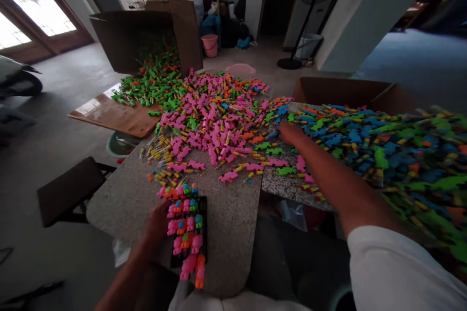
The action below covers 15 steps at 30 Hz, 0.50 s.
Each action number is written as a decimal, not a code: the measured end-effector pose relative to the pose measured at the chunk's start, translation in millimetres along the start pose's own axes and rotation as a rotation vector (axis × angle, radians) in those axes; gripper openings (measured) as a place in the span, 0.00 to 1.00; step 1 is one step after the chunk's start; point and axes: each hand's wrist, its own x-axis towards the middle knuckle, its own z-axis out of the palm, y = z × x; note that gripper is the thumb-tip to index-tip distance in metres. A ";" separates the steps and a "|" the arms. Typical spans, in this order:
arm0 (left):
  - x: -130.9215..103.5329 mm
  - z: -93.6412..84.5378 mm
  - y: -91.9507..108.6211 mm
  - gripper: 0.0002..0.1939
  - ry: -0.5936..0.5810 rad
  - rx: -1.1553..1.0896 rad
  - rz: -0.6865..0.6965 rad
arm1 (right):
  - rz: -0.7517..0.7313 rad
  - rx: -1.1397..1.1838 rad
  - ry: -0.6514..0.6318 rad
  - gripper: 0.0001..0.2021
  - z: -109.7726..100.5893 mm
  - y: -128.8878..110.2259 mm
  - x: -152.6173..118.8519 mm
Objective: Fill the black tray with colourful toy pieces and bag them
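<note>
My left hand [157,221] is at the left side of a black tray [204,233] near the table's front edge; its fingers are blurred and partly hidden by the toys. Rows of small pink, orange, blue and green toys [186,226] lie across the tray. My right hand [288,133] reaches far forward to the pile, its fingertips beside a small blue toy [274,133]. The fingers look pressed together, but what they hold is too small to make out. Pink toys [215,126] with yellow parts are heaped left of that hand.
Blue and green toys [353,136] cover the right table, with a cardboard box [346,88] behind. Another box [127,41] spills green toys [156,80] onto a brown board [120,119]. A dark stool [71,187] and a green basin [118,145] stand left of the table.
</note>
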 end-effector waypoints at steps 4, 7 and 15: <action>-1.6 3.8 2.2 0.10 0.008 0.021 -0.022 | -0.021 0.010 0.165 0.10 -2.5 2.8 -26.2; -2.2 6.1 -0.2 0.08 0.004 0.037 -0.001 | 0.025 0.374 0.300 0.07 4.0 -23.6 -69.2; -2.5 8.2 -7.5 0.11 -0.027 0.052 0.042 | -0.128 1.613 -0.326 0.23 73.9 -199.7 -234.4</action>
